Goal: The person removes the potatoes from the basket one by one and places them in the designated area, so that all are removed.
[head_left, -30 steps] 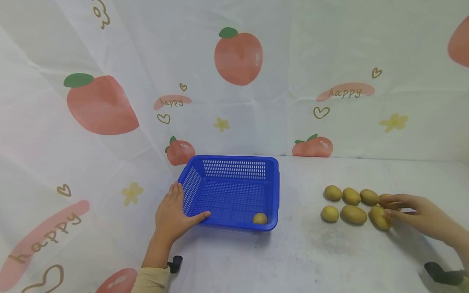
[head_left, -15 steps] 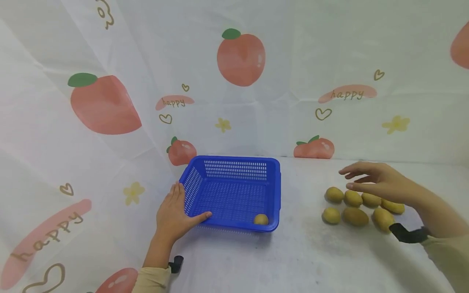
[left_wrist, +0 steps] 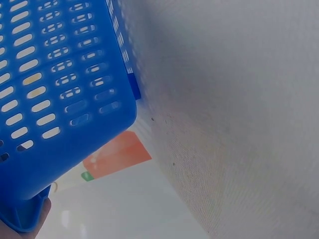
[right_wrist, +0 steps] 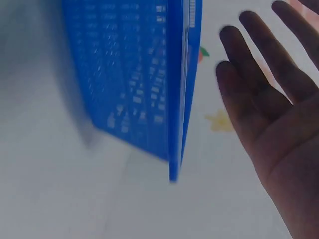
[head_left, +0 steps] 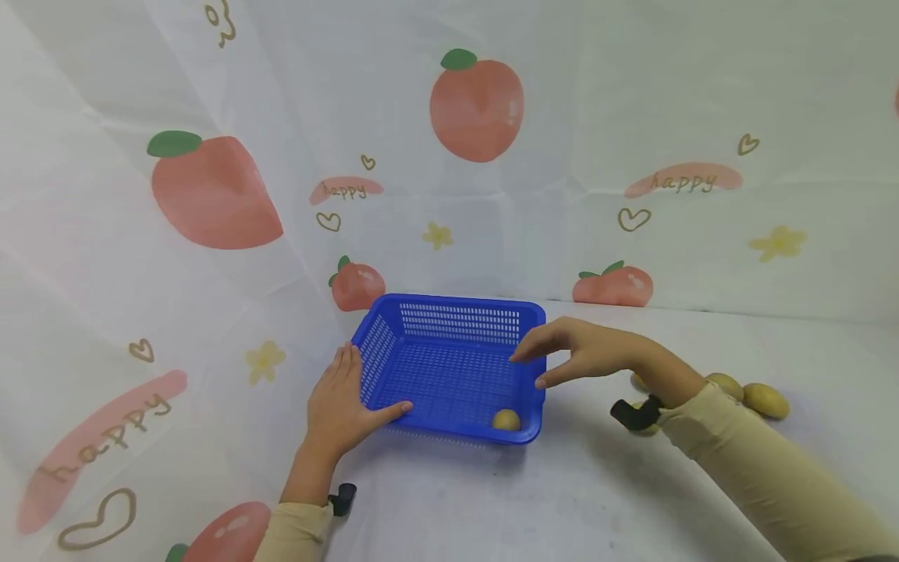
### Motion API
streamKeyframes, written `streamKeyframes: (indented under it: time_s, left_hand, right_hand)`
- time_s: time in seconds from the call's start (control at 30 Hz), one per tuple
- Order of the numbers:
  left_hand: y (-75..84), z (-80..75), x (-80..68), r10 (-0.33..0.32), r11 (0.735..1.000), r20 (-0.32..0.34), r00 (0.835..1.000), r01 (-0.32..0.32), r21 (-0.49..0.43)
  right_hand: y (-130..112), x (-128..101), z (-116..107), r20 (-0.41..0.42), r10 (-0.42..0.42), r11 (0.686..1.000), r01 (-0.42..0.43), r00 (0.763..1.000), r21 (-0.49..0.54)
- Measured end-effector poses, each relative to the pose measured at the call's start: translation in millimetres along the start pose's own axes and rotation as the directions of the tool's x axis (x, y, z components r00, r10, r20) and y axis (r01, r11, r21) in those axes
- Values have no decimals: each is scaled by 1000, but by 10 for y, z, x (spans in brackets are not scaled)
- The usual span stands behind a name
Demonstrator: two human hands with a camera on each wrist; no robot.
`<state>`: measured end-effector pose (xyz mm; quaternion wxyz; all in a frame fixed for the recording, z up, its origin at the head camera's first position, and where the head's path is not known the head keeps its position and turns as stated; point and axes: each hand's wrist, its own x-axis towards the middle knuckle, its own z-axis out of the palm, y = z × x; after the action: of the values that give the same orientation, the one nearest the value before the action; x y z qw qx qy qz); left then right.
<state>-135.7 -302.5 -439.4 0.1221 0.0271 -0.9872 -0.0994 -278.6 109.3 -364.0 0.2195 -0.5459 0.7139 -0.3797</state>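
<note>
Right hand (right_wrist: pixel 269 114) empty, head-view basket (head_left: pixel 449 367) 1 potato (head_left: pixel 506 420)

A makeshift home-style staging corner: a peach-printed cloth (head_left: pixel 492 195) hangs behind the blue basket (head_left: pixel 456 308) and covers the counter (head_left: pixel 562 484) beneath it.

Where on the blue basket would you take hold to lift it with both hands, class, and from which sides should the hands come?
Grip the rim of the blue basket at its two short ends, one hand from each side. The rim flares out into a lip above sloping slotted walls, so fingers can probably hook under it. The left hand already rests at the left end; the right hand hovers open by the right rim. One potato lies inside, so lift level.
</note>
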Motion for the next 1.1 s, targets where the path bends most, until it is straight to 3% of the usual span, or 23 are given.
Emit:
streamKeyframes:
  time_s: [0.1,0.2,0.5,0.63,0.9,1.0,1.1]
  left_hand:
    - [4,-2,-1,3,1000,-3,1000,-3,1]
    - [9,0,-2,6,1000,-3,1000,-6,-1]
    - [14,2,7,6,1000,2,1000,-6,11]
    - [5,-7,11,8,1000,-6,1000,-8,11]
    - [5,20,3,3,1000,-5,1000,-3,6]
    - [5,24,3,2,1000,-6,1000,-2,4]
    - [5,18,7,3,1000,-9,1000,-3,8]
  right_hand:
    - [15,261,66,135,10,995,-23,991,92]
    - [55,478,144,251,32,988,-69,967,141]
    - [190,868,354,475,81,983,-149,876,108]
    - [237,949,370,534,128,979,-191,836,64]
    - [244,1025,383,563,347,936,-313,751,-159]
    - [237,1043,417,562,381,925,-314,734,-215]
    - [232,1054,448,557,390,921,-310,733,-236]
